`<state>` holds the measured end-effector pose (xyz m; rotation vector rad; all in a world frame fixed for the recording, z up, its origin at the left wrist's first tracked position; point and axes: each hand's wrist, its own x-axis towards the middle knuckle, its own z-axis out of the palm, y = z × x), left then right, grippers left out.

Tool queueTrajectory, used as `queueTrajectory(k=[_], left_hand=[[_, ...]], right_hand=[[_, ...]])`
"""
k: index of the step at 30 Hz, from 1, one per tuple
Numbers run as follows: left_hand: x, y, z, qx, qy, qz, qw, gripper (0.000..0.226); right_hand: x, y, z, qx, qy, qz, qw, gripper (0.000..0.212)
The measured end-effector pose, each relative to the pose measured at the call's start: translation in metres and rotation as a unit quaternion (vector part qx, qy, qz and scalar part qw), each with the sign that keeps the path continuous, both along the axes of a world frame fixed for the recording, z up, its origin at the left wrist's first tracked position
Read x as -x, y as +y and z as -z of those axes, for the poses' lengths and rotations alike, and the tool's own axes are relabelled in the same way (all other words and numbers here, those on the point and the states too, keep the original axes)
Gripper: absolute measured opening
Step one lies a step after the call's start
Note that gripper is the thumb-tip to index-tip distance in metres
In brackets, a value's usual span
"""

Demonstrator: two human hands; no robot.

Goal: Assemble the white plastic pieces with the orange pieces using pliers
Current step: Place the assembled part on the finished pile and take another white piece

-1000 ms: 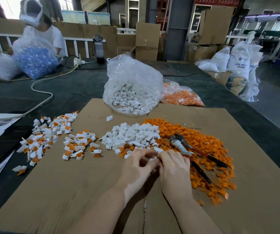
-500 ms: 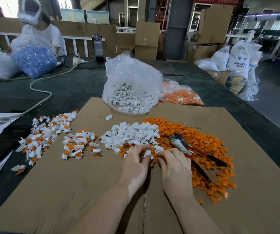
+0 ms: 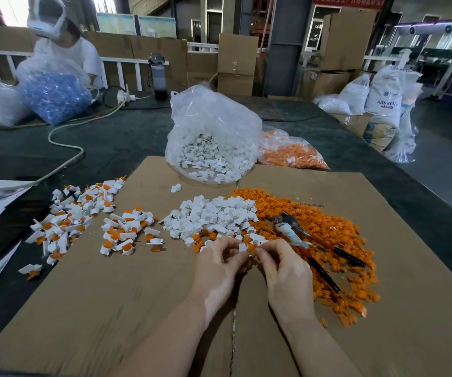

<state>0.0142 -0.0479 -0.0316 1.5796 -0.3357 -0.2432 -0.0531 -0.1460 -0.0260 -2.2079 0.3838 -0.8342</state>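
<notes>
Both hands have lifted off the cardboard (image 3: 137, 308): left hand (image 3: 220, 265) pinches a white piece (image 3: 242, 247), right hand (image 3: 283, 268) apparently an orange piece (image 3: 252, 246), ready for joining; pliers (image 3: 301, 240) lie untouched.

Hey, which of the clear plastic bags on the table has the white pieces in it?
The upright open bag at the cardboard's far edge. The orange-filled bag slumps beside it; the far blue-filled bag sits by another person.

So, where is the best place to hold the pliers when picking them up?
Probably the two dark handle ends of the pliers, coming from the right: they point toward the near right, clear above the orange pieces, while the head lies by the white pile.
</notes>
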Motion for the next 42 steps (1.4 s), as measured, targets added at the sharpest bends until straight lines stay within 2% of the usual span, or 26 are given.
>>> queueTrajectory(k=[9,17,22,29,33,37,42], left_hand=[[0.002,0.002,-0.003,0.034,0.019,0.008,0.999,0.007],[0.004,0.003,-0.005,0.046,0.022,0.007,0.999,0.012],[0.005,0.004,-0.004,0.006,-0.023,0.003,1.0,0.013],[0.007,0.005,-0.004,-0.026,-0.045,0.017,0.999,0.008],[0.008,0.004,-0.003,-0.046,-0.06,0.011,0.997,0.02],[0.01,0.005,-0.004,-0.096,-0.117,-0.003,0.989,0.029],[0.01,0.007,-0.004,-0.151,-0.18,0.0,0.972,0.014]], right_hand=[[0.0,0.0,0.001,0.029,0.014,-0.009,0.999,0.005],[-0.002,0.004,0.003,0.143,-0.004,0.023,0.989,0.019],[-0.004,0.002,0.005,0.15,-0.007,0.008,0.989,0.024],[-0.004,0.002,0.007,0.128,-0.001,-0.019,0.992,0.032],[-0.004,0.001,0.006,0.126,-0.004,-0.022,0.992,0.034],[-0.003,0.002,0.005,0.13,-0.003,-0.023,0.991,0.034],[-0.003,0.003,0.004,0.154,-0.011,-0.025,0.988,0.034]])
